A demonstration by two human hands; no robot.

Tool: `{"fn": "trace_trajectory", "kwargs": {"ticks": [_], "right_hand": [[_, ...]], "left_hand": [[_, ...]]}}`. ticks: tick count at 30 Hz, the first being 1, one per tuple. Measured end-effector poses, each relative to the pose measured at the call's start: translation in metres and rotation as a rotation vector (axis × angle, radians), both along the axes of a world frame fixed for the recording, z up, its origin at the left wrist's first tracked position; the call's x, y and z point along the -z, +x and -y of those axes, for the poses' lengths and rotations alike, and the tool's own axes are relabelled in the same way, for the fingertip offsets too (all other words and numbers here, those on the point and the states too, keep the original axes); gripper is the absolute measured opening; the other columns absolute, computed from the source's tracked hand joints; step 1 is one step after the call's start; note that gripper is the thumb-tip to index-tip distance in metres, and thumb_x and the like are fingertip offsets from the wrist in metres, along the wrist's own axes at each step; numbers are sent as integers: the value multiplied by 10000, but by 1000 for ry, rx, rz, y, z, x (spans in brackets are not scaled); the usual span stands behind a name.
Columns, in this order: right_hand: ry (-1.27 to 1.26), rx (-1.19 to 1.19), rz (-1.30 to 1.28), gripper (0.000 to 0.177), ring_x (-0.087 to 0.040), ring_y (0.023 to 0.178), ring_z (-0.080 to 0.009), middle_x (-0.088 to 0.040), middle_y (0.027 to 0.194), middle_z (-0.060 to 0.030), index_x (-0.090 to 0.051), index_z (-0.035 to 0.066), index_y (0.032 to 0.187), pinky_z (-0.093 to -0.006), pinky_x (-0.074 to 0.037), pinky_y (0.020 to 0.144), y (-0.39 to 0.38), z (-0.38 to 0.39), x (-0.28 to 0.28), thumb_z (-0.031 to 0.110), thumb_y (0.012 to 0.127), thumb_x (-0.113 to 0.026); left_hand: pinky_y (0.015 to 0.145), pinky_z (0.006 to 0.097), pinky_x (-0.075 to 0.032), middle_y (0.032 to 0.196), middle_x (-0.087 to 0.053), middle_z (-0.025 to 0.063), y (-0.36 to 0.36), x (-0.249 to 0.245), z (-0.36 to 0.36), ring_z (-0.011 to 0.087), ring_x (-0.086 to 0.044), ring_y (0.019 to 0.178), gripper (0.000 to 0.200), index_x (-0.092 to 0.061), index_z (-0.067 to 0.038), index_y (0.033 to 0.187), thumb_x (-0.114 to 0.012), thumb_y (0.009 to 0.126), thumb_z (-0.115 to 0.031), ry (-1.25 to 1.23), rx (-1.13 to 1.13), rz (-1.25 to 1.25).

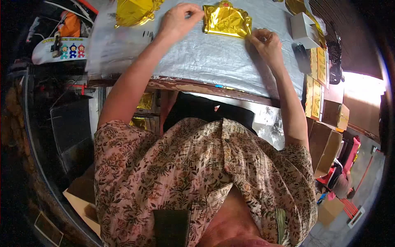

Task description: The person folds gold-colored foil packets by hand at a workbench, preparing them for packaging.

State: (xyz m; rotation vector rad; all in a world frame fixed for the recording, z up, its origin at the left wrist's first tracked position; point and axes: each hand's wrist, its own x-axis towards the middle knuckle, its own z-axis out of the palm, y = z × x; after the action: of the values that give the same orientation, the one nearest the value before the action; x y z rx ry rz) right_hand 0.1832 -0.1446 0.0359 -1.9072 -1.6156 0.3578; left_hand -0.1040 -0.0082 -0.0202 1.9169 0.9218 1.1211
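A folded, crinkled gold foil piece point(227, 21) lies on the silver-covered table between my hands, with a small red spot at its far edge. My left hand point(181, 19) is closed in a pinch at the foil's left edge. At its near right corner, my right hand point(267, 44) is curled, with thumb and fingertips pressed together on the foil. The exact contact of the fingertips is small and hard to make out. Another gold foil piece point(138, 11) lies farther left, beyond my left wrist.
The silver table cover point(197, 61) ends at a worn wooden edge point(185, 85). A white box point(304, 31) stands on the right, near yellow printed cartons point(314, 96). Open cardboard boxes point(325, 144) sit below on the right. A person point(343, 185) is in the right background.
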Motion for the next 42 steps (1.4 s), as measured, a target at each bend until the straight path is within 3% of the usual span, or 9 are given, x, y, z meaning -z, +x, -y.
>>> {"fn": "trace_trajectory", "kwargs": {"ticks": [7,14,24,29,33,35,39,41,42], "right_hand": [[7,-1,1,233,-676,769,-131,-758,850,-74,-773,-2,994,-312,-546,755,-1,-2,0,208,895,-791],[-11,-6,44,274,-707,808,-186,-767,888,-122,-771,2,1001,-349,-555,778,1,-1,1,246,880,-801],[39,-7,-73,308,-742,801,-223,-793,880,-63,-806,93,942,-399,-500,879,8,0,6,388,854,-796],[-59,-42,-292,163,-644,826,-79,-750,888,-2,-780,38,971,-269,-512,791,12,-3,8,187,909,-803],[-14,-117,-435,99,-644,933,-97,-747,958,-16,-777,19,948,-266,-500,824,11,5,5,107,905,-792],[167,-417,-218,120,-623,1094,-129,-728,1107,-40,-758,-4,1003,-279,-490,929,19,9,5,59,901,-769],[129,-493,-339,217,-620,1161,-215,-712,1180,-94,-760,33,1070,-331,-488,1007,29,16,10,14,854,-755],[151,-543,-469,348,-606,1223,-246,-667,1284,-107,-721,40,1171,-354,-457,1081,34,18,9,-55,840,-670],[186,-516,-240,515,-591,1282,-297,-609,1411,-143,-688,71,1279,-396,-428,1145,33,17,4,-99,804,-586]], "left_hand": [[908,368,-521,1067,-721,107,10,-24,11,240,-678,1003,485,-728,-4,977,-784,896,-478,53,-65,-210],[1011,449,-456,1184,-618,122,26,-24,26,325,-564,1155,612,-645,-53,999,-893,722,-539,314,-226,-499],[1058,443,-443,1331,-594,136,20,-16,22,339,-529,1269,667,-681,-47,1120,-893,722,-538,286,-189,-411],[1143,452,-404,1467,-519,160,8,-33,34,373,-482,1358,756,-698,-37,1198,-907,690,-556,162,-71,-362],[1174,448,-383,1505,-479,157,3,-25,36,372,-474,1372,771,-691,-75,1258,-911,677,-532,223,-7,-413],[1179,451,-381,1544,-445,144,1,-30,43,375,-466,1393,661,-691,-115,1270,-903,714,-404,248,78,-413],[1175,449,-393,1557,-448,133,-18,-39,47,379,-451,1425,531,-694,-150,1270,-840,765,-224,229,248,-310],[1191,404,-383,1571,-451,119,-33,-40,41,310,-452,1459,519,-665,-150,1317,-692,815,-21,199,197,-368],[1192,399,-387,1555,-489,107,-35,-42,40,304,-476,1444,567,-657,-131,1324,-618,783,34,153,189,-288]]}}
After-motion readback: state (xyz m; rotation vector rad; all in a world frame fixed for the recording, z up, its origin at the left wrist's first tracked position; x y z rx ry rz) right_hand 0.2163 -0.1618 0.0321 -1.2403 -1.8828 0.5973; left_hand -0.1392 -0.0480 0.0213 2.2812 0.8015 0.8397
